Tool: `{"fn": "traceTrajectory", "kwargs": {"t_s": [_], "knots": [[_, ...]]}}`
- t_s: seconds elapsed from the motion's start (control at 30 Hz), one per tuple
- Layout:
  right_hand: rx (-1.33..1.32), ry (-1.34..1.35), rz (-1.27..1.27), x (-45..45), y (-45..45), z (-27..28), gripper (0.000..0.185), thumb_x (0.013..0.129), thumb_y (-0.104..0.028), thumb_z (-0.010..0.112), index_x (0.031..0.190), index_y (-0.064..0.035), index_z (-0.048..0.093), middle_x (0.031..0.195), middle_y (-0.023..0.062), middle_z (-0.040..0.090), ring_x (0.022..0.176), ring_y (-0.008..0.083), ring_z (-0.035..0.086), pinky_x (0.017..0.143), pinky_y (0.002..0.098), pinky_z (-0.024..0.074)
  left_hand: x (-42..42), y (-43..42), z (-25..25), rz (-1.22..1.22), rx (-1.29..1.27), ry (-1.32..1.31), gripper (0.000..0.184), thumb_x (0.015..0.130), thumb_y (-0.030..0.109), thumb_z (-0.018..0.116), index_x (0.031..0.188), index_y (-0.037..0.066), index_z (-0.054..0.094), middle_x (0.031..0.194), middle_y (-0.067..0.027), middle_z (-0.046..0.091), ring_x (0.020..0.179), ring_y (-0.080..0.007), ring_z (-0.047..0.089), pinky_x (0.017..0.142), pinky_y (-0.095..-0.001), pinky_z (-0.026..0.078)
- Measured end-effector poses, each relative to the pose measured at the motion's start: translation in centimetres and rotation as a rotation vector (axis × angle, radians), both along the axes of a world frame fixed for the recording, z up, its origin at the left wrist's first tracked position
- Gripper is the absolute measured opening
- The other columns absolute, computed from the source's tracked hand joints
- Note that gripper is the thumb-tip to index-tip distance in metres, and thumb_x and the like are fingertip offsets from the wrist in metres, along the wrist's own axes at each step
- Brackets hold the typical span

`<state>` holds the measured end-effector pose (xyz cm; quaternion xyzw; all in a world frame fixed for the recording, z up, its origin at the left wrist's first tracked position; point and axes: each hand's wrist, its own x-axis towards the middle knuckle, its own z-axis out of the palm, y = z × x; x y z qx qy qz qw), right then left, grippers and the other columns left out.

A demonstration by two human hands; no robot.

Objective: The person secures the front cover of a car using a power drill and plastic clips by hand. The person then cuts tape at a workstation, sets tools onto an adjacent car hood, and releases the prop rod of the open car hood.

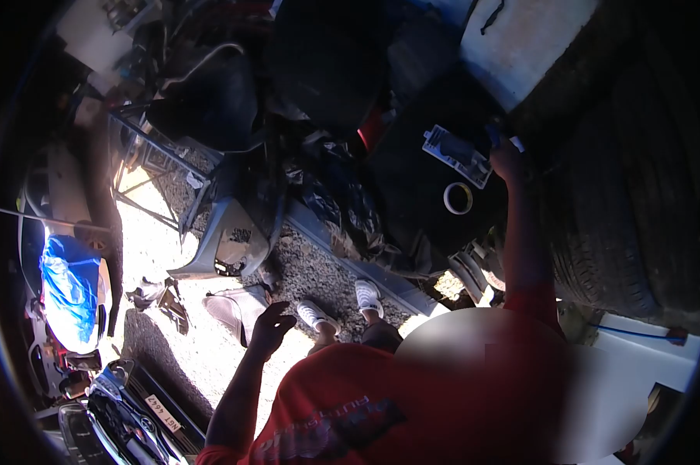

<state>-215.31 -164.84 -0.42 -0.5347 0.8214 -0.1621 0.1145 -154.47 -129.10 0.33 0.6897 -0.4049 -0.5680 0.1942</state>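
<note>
My left hand [272, 329] hangs in the air at lower centre, its fingers loosely bent and apart, holding nothing visible. At upper right my right hand [505, 159] is closed on a small object that I cannot make out; blue and white parts show beside the fingers. Just left of it, a pale, shallow rectangular tray [437, 142] with a dark item inside lies tilted on a dark surface [408, 182]. A roll of tape [458, 198] rests below the tray, apart from my right hand.
Large tyres [598, 209] stand at the right. A grey panel [230, 236] leans near a metal frame [144, 143]. Black plastic [331, 190] lies left of the dark surface. Blue sheeting [71, 287] and a car front [144, 418] are at the left. Gravel [303, 267] shows around my feet.
</note>
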Motion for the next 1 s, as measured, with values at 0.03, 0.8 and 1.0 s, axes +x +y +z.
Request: {"fn": "traceTrajectory", "kwargs": {"t_s": [0.03, 0.8, 1.0], "knots": [[-0.003, -0.002, 0.111, -0.3, -0.8, -0.6, 0.032, 0.094, -0.017, 0.057, 0.124, -0.0056, 0.063, 0.118, 0.0263, 0.069, 0.111, 0.0468, 0.065, 0.093, 0.0553, 0.0513, -0.1, 0.1, 0.2, 0.015, -0.022, -0.015, 0.048, 0.094, 0.005, 0.073, 0.140, 0.001, 0.059, 0.115, -0.0102, 0.071, 0.098, -0.0145, 0.069, 0.083, -0.0287, 0.055], [-0.084, -0.110, 0.217, 1.5, -3.7, -2.3, 0.059, 0.095, -0.011, 0.057, 0.152, -0.0229, 0.050, 0.114, 0.0251, 0.070, 0.110, 0.0430, 0.068, 0.094, 0.0517, 0.0539, 1.6, 2.6, -0.8, 0.067, 0.079, -0.107, 0.053, 0.095, 0.010, 0.077, 0.142, -0.002, 0.057, 0.130, -0.0148, 0.069, 0.099, -0.0165, 0.073, 0.085, -0.0304, 0.057], [-0.222, 0.166, 0.368, 5.0, -3.3, 0.2, 0.049, 0.093, -0.010, 0.063, 0.141, -0.0071, 0.055, 0.125, 0.0208, 0.066, 0.124, 0.0430, 0.060, 0.105, 0.0498, 0.0490, 1.3, 2.2, -0.2, 0.103, 0.055, -0.081, 0.052, 0.094, 0.006, 0.076, 0.142, -0.002, 0.057, 0.127, -0.0127, 0.070, 0.101, -0.0153, 0.072, 0.085, -0.0294, 0.057]]}}
